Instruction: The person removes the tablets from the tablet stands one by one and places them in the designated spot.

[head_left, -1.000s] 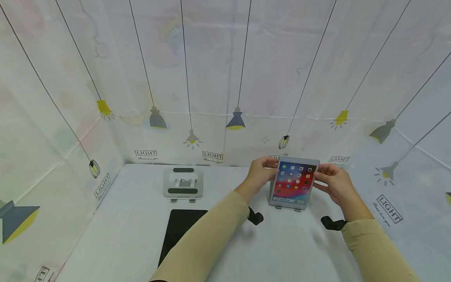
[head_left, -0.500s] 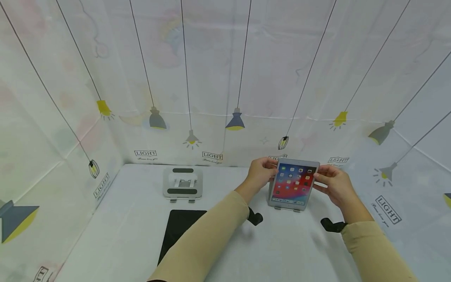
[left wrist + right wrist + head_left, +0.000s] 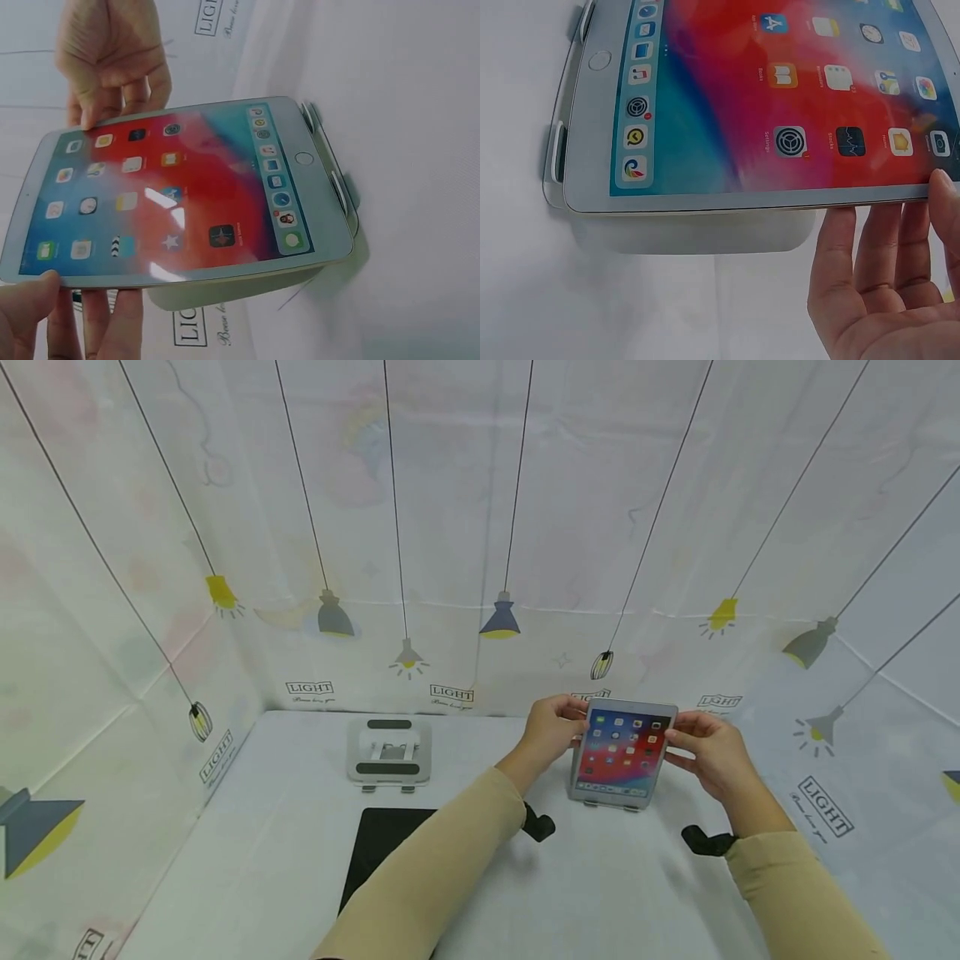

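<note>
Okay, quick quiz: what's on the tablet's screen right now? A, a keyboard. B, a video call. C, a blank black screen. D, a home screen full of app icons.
D: the tablet, held at its side edges by the left hand and right hand, shows rows of app icons on a red and blue wallpaper.

place: staged recording booth | evidence: lamp-print curtain walls enclosing white-covered table

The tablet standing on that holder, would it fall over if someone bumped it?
Probably, yes. The tablet stands tall in a stand with only small lips at its bottom edge, so a push near the top could tip it. It looks stiff, with a smooth glass front, likely slippery and breakable. The left hand and right hand steady its sides.
</note>
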Demonstrator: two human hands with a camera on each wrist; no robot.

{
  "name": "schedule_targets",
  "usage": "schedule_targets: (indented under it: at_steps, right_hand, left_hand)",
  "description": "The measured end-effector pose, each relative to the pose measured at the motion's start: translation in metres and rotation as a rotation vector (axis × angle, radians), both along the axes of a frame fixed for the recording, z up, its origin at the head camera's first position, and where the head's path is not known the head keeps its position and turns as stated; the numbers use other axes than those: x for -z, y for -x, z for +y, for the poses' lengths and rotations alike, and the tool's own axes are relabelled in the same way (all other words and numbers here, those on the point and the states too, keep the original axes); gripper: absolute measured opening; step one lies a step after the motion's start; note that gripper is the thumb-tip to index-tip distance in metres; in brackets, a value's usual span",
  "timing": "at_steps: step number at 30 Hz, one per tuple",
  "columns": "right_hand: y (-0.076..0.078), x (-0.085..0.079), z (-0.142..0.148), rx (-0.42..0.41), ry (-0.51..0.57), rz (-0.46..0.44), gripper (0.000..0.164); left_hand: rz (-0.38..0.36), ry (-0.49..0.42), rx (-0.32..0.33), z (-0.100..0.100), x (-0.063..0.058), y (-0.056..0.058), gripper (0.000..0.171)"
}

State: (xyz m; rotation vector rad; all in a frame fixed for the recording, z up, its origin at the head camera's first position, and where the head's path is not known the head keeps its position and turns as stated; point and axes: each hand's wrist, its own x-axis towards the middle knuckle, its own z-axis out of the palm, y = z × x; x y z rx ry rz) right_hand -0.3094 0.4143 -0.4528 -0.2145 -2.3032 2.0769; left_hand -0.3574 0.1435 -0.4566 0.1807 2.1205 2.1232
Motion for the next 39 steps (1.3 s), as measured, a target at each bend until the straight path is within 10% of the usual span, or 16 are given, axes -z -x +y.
schedule_targets:
  at_steps: [27,39]
  right_hand:
    - [-0.008,-0.003,-0.006,0.011,-0.152,0.024,0.026]
    - [-0.009,0.003,-0.003,-0.017,-0.047,0.024,0.017]
  left_hand:
    - [-0.045,-0.018,0.03,-0.014,-0.008,-0.006,0.024]
    - [-0.068,-0.024,0.04,-0.015,-0.004,-0.008,0.022]
